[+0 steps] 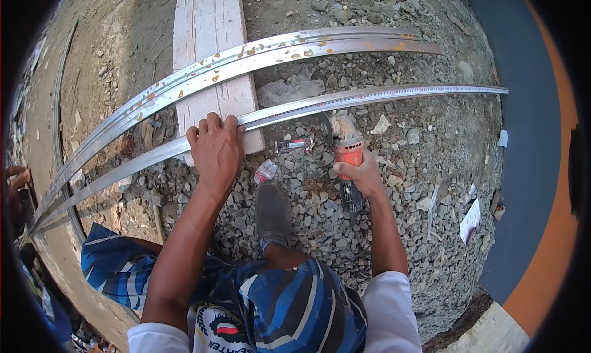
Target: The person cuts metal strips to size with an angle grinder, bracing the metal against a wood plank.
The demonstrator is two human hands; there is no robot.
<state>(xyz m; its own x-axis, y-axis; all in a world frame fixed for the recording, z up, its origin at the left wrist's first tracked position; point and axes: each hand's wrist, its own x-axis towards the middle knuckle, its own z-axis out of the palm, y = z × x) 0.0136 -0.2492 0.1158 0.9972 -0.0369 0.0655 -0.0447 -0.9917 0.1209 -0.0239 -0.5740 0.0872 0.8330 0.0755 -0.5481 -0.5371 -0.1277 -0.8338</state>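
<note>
As L hand [214, 147] clamps long shiny metal bar [157, 157], R hand [364, 173] wraps red/blk grinder [349, 153].

**Layout at ground level**

I see the plank [209, 24] running away from the person; the far metalwork [246, 59] crosses it, and the near bar [163, 147] crosses its near end. Both converge toward the left. A tape measure [394, 94] lies along the near bar's right part. The left hand [217, 144] rests on this bar, over the plank; to the right, the right hand [363, 173] holds the grinder [349, 155] just on the bar's near side. Between the hands, nearer the person, a shoe [273, 211] stands on gravel [311, 245].
</note>
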